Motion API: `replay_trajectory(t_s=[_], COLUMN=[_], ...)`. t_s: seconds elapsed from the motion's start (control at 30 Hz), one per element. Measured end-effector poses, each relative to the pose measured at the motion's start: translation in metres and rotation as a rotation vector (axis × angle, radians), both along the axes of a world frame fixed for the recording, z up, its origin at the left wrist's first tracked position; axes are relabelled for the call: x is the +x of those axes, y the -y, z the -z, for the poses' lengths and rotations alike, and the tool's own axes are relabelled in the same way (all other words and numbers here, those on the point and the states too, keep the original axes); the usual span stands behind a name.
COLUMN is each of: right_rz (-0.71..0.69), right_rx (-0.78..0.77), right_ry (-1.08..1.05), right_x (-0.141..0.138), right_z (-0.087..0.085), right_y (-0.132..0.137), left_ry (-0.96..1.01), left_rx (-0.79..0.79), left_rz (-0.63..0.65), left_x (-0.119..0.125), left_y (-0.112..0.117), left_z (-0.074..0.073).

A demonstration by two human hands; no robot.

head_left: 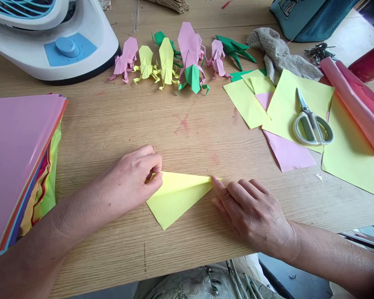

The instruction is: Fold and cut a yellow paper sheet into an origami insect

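A yellow sheet of paper (174, 199), partly folded, lies on the table between my hands. Its upper edge is folded over, and the shape narrows to a point on the right. My left hand (140, 172) is closed on the paper's upper left edge, thumb against the bent fingers. With the index fingertip, my right hand (246, 207) presses the narrow right tip; its other fingers are curled. The far left corner of the paper is hidden by my left hand.
Folded paper figures (166, 62) in pink, yellow and green stand along the back. Scissors (311, 124) rest on yellow sheets (280, 104) at the right. Stacked coloured paper (21, 158) lies left, below a white fan base (81, 25). A grey cloth (286, 58) lies at the back right.
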State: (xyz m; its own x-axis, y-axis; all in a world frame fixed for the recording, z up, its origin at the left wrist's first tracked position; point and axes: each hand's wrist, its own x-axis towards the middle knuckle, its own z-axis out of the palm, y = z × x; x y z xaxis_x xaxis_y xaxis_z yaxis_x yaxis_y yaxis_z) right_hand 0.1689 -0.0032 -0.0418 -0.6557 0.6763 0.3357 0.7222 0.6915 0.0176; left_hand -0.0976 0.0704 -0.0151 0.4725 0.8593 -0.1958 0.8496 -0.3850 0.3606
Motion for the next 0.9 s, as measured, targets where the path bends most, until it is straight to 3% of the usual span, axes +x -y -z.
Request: replay_trajectory(t_s=[0.9], right_rz=[-0.001], right_rx=[0.022], right_ry=[-0.008], right_x=[0.0025], right_z=[0.0019], right_y=[0.0008], left_ry=[0.045], left_rx=[-0.032], left_rz=[0.005], left_x=[-0.0004], left_y=[0.0021], left_z=[-0.0037])
